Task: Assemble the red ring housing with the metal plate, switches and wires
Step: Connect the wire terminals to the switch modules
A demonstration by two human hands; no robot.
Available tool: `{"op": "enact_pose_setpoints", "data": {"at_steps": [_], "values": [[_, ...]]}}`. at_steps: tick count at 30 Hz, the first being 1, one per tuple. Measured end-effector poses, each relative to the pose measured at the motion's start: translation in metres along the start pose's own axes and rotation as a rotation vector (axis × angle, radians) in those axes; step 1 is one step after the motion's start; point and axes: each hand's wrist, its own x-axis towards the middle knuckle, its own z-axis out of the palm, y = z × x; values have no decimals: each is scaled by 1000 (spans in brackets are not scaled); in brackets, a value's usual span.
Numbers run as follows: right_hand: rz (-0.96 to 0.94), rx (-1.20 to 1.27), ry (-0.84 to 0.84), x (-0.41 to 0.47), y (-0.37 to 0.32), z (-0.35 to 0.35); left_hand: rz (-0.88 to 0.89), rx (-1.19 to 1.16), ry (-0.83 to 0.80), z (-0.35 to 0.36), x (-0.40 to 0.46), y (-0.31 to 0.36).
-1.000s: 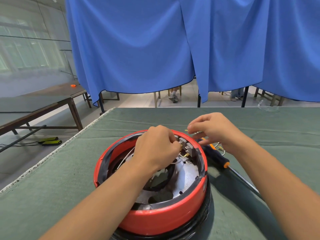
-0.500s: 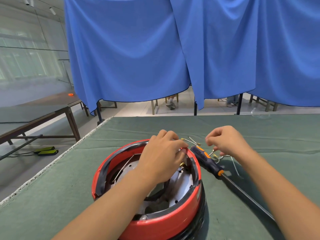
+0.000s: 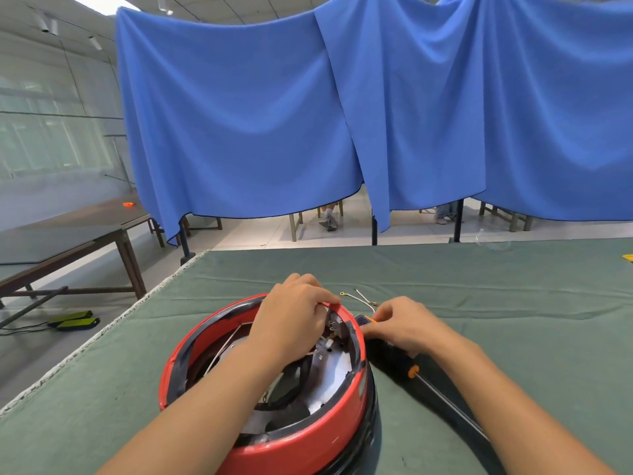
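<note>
Head view: left hand (image 3: 291, 318) grips red ring housing (image 3: 294, 443) rim; right hand (image 3: 407, 325) clasps screwdriver (image 3: 394, 358).

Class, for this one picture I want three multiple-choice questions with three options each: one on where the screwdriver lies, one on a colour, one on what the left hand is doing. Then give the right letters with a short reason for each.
1. Where does the screwdriver lie?
A. inside the red ring housing
B. on the green cloth to the right of the housing
C. on the side table at left

2. What colour is the hanging curtain?
A. blue
B. yellow
C. white

3. What is the left hand doing?
A. lying flat on the cloth, away from the housing
B. holding the screwdriver
C. reaching over the far rim of the housing at the switch parts

Answers:
1 B: its black handle lies beside the red ring housing on the green cloth, under the right hand.
2 A: the drapes are blue.
3 C: its fingers curl over the far rim.
</note>
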Motion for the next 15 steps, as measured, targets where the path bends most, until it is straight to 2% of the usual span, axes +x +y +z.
{"op": "enact_pose_setpoints", "data": {"at_steps": [2, 4, 6, 8, 15], "values": [[22, 112, -29, 2, 1, -8, -3, -28, 0, 0, 0, -2], [38, 172, 68, 8, 4, -15, -4, -51, 5, 1, 0, -3], [41, 44, 234, 17, 10, -20, -2, -60, 22, 2, -1, -4], [51, -95, 304, 22, 16, -22, 3, -61, 43, 4, 0, -3], [22, -195, 92, 34, 28, -29, 4, -33, 50, 6, 3, -5]]}}
